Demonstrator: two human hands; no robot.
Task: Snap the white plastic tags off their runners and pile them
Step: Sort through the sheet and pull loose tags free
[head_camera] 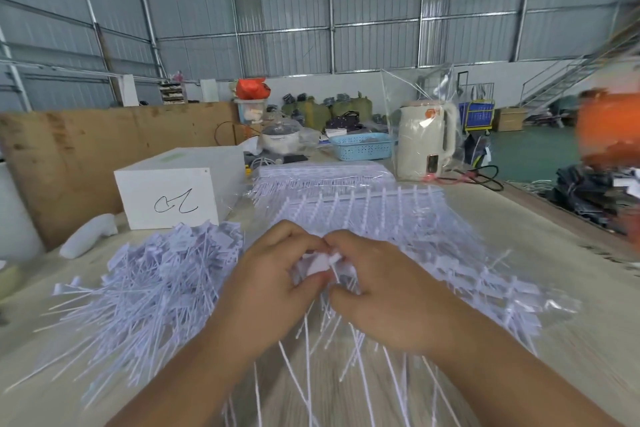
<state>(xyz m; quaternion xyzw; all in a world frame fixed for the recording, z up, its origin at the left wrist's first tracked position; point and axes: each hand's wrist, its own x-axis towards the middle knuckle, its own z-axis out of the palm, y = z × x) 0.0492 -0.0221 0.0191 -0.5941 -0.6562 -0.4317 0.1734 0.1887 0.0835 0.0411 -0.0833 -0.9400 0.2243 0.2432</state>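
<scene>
A big loose pile of white plastic tags (152, 284) with long thin tails lies on the table to the left. Sheets of tags still joined to their runners (363, 215) spread across the middle and right, some under clear plastic. My left hand (273, 284) and my right hand (384, 291) meet at the centre, fingers curled, both pinching a small bunch of white tags (320, 263) whose tails hang down toward me. The image is motion-blurred.
A white box (169, 192) with a scribble stands behind the pile, a white handheld object (88, 236) beside it. Farther back are a beige kettle (426, 139), a blue basket (362, 146), a pot and a plywood board (69, 156).
</scene>
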